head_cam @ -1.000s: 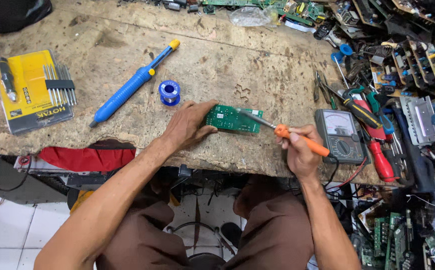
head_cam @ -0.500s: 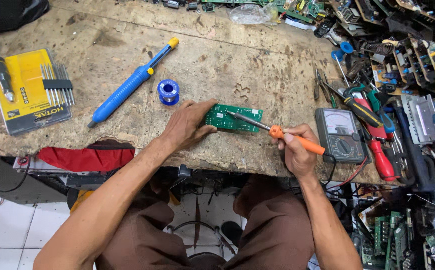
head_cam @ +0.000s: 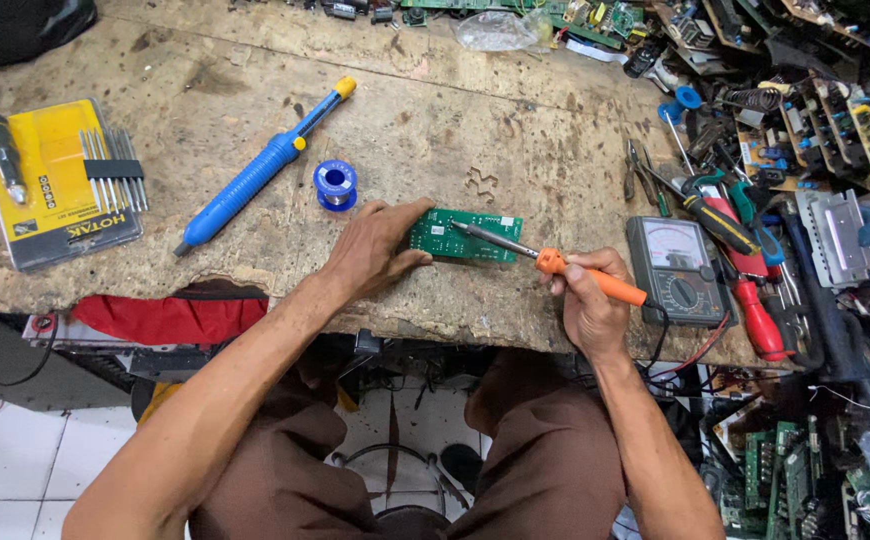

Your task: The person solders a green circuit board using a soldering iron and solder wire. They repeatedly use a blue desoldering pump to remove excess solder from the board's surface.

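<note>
Both bare forearms reach forward over the near edge of the tabletop, the left hand [head_cam: 373, 250] lying palm down with fingers spread, the right hand [head_cam: 585, 300] closed in a fist.

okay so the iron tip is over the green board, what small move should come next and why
Probably lower the soldering iron tip slightly onto the joint. The right hand holds it angled over the green circuit board, the left hand pins the board's left edge, and the solder spool lies untouched.
</note>
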